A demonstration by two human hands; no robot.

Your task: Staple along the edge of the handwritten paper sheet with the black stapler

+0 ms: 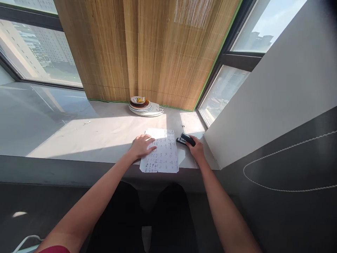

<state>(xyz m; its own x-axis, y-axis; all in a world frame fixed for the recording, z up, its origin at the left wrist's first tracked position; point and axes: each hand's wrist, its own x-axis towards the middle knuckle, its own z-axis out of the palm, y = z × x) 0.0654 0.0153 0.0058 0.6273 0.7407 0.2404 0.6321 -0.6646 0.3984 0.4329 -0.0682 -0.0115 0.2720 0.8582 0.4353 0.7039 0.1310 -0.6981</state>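
Observation:
A sheet of paper (165,151) covered in handwriting lies on the window ledge, its near edge reaching past the ledge's front. My left hand (143,146) rests on the paper's left side with its fingers spread. To the right of the sheet, my right hand (197,148) is wrapped round a black stapler (187,139). The stapler's jaws face the paper and stand apart from each other. A small gap separates its tip from the paper's right edge.
A stack of plates (143,108) stands at the back of the ledge (105,137), below a bamboo blind (152,52). Windows flank the blind. A wall (276,88) rises close on the right, with a beaded cord (263,186) hanging beside it.

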